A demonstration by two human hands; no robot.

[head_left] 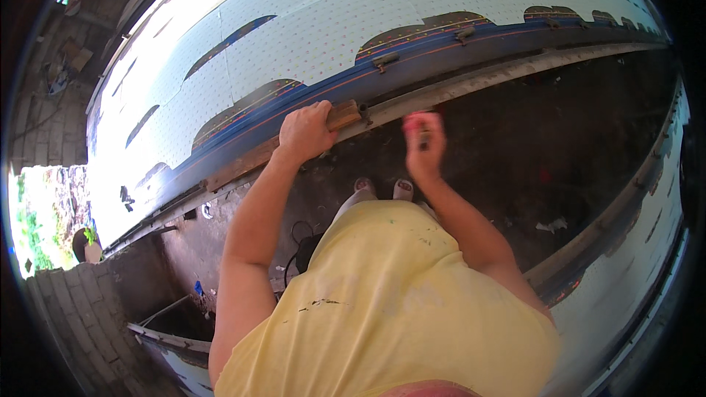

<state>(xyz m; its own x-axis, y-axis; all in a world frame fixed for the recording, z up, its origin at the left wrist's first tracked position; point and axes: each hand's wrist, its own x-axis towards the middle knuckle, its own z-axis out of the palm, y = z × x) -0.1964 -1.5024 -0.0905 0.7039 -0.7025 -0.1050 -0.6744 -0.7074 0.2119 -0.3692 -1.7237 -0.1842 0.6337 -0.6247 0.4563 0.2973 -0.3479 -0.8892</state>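
Note:
My left hand (pixel 307 132) is closed over a brown wooden bar (pixel 344 117) that lies along the near edge of a long table. The bar's end shows just right of my fingers, beside a small metal stop (pixel 365 113). Out past the table edge, to the right of the bar, my right hand (pixel 425 148) is closed on a small red object (pixel 421 122) with a dark part. Motion smears it, and its kind cannot be made out. Pale fabric (pixel 316 51) with tiny dots and dark oval shapes covers the tabletop.
A metal rail (pixel 471 88) runs along the table's near edge, with several small metal stops (pixel 384 62) spaced along it. Behind me on the right stands another long table (pixel 632 272). Scraps (pixel 551 226) litter the dark floor, and a cable (pixel 294 254) lies near my feet.

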